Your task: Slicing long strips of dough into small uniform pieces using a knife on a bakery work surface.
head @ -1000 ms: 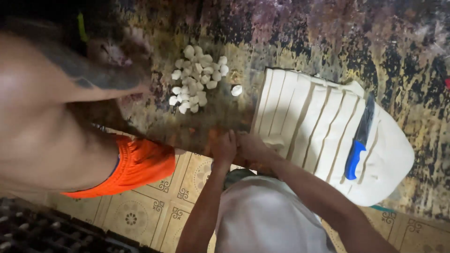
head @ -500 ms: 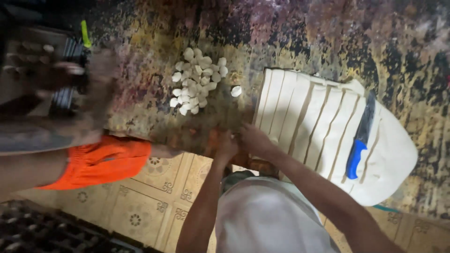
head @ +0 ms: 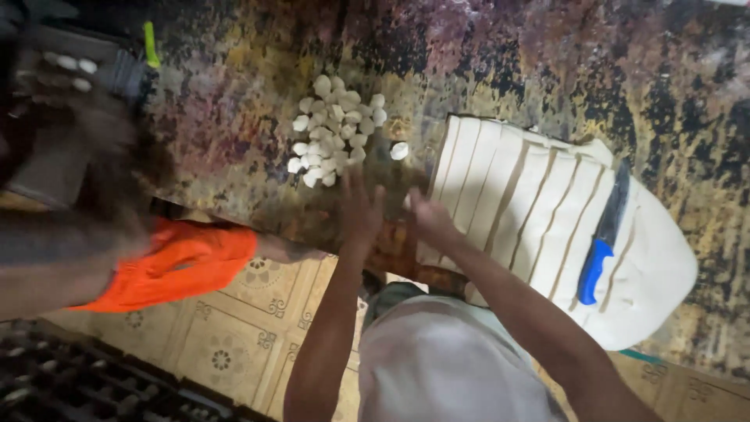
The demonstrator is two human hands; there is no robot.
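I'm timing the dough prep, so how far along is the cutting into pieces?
Done: a pile of small white dough pieces lies on the dark counter. In hand: the left hand and right hand work at the near end of the sliced dough slab. Left: most strips remain whole; the blue-handled knife rests on them.

My left hand (head: 361, 207) and right hand (head: 428, 219) rest together at the near edge of the mottled counter (head: 547, 70). Small dough pieces (head: 332, 129) are heaped just beyond. Right, a blue-handled knife (head: 603, 234) lies on the scored dough sheet (head: 531, 203).
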